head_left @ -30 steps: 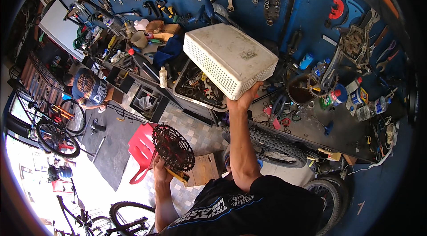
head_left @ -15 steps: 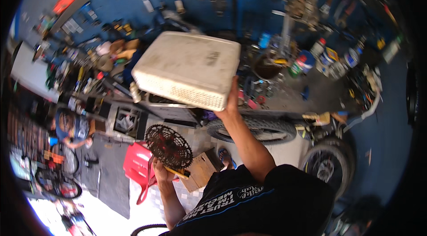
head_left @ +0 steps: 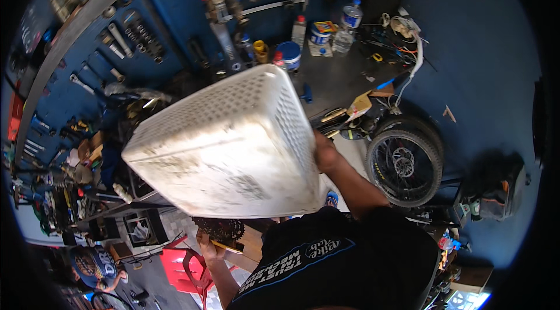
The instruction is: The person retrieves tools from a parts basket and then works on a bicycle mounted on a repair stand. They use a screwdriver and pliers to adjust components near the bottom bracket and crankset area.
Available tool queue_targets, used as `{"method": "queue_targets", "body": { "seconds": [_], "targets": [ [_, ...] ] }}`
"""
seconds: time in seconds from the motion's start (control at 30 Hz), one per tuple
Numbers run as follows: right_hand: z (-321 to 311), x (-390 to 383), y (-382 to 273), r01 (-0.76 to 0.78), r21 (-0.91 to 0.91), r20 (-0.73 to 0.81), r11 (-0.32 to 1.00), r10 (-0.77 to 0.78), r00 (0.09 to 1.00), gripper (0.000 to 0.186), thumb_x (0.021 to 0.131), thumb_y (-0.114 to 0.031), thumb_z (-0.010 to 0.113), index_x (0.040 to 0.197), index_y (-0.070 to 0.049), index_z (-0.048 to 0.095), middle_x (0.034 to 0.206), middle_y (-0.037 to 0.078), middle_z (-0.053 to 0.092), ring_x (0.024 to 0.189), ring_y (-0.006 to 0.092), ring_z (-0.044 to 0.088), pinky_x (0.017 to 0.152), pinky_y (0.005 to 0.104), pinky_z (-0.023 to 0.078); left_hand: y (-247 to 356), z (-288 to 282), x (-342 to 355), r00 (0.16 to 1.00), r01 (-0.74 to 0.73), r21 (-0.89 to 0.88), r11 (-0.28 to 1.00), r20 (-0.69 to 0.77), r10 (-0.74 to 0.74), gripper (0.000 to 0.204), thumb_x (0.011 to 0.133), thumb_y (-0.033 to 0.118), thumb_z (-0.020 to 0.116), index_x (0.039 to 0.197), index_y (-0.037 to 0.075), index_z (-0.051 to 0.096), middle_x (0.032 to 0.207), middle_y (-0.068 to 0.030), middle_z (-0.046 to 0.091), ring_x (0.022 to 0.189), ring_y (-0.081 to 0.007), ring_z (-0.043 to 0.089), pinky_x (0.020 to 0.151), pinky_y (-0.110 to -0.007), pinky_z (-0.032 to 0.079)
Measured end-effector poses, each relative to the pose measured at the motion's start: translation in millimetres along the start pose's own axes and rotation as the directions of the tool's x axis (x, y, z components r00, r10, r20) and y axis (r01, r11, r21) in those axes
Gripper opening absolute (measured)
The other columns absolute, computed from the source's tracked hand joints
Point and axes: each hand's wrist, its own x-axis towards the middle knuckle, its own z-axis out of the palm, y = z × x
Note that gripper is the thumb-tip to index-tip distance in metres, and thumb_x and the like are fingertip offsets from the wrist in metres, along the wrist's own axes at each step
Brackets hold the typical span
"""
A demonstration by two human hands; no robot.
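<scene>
Right hand [head_left: 326, 152] was closed at the right side of the white plastic basket [head_left: 221, 158], fingertips hidden, so couldn't tell how deep the grip went. Left hand [head_left: 208, 250] was curled closed, low down, with the dark cassette [head_left: 221, 229] and a yellow-handled tool [head_left: 226, 246] (exact finger split unclear).

The basket was tilted, base toward the camera, blocking part of the tabletop [head_left: 332, 91] and its near edge; contact there couldn't be told. Cassette sat just below the basket's lower edge, partly covered by it.

Handling, judged: basket likely light for its bulk, fairly stiff with some give in the perforated walls; the grubby flat base might slip, so rim or holed sides were the better hold. Cassette likely dense and rigid, teeth sharp; best held near the hub.

Further out: blue tub [head_left: 288, 56] and clear bottle [head_left: 344, 38] toward the tabletop's far edge, white cables [head_left: 417, 62] at its right end. Bicycle wheel [head_left: 404, 161] stood beyond the near right corner; red chair [head_left: 178, 269] near the left hand.
</scene>
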Motion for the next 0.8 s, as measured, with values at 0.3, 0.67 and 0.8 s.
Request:
{"method": "queue_targets", "body": {
  "seconds": [0.3, 0.67, 0.8],
  "targets": [
    [-51, -90, -254, 0.114, -0.868, 0.189, 0.483, 0.11, 0.976, 0.038, 0.067, -0.021, 0.1, 0.091, 0.001, 0.079, 0.08, 0.012, 0.075, 0.07, 0.0231, 0.073, 0.066, 0.0347, 0.055, -107, 115, 35, 0.997, 0.081, 0.201, 0.976, -0.023, -0.077, 0.032, 0.094, 0.013, 0.072, 0.124, 0.002, 0.066, 0.098, -0.0035, 0.074, 0.064, -0.0088, 0.059, 0.057, -0.025, 0.051],
    [-156, -93, -227, 0.223, -0.886, 0.01, -0.407, 0.463, 0.886, 0.037, 0.09, -0.044, 0.072, 0.093, -0.007, 0.075, 0.086, 0.012, 0.074, 0.081, 0.0318, 0.075, 0.07, 0.0465, 0.059, -240, 242, -7, 0.995, 0.096, 0.106, 0.99, -0.027, -0.094, 0.014, 0.101, 0.016, 0.07, 0.108, 0.004, 0.066, 0.086, -0.0013, 0.066, 0.059, -0.0071, 0.048, 0.056, -0.025, 0.044],
    [-139, -70, -175, 0.145, -0.952, 0.016, -0.27, 0.429, 0.903, 0.033, 0.094, -0.033, 0.065, 0.093, -0.001, 0.071, 0.085, 0.02, 0.074, 0.079, 0.0374, 0.074, 0.073, 0.0501, 0.059, -236, 251, -24, 0.997, 0.041, 0.128, 0.991, -0.073, -0.032, 0.012, 0.103, 0.016, 0.067, 0.107, 0.005, 0.065, 0.085, -0.0007, 0.064, 0.058, -0.0065, 0.048, 0.056, -0.024, 0.045]
  ]
}}
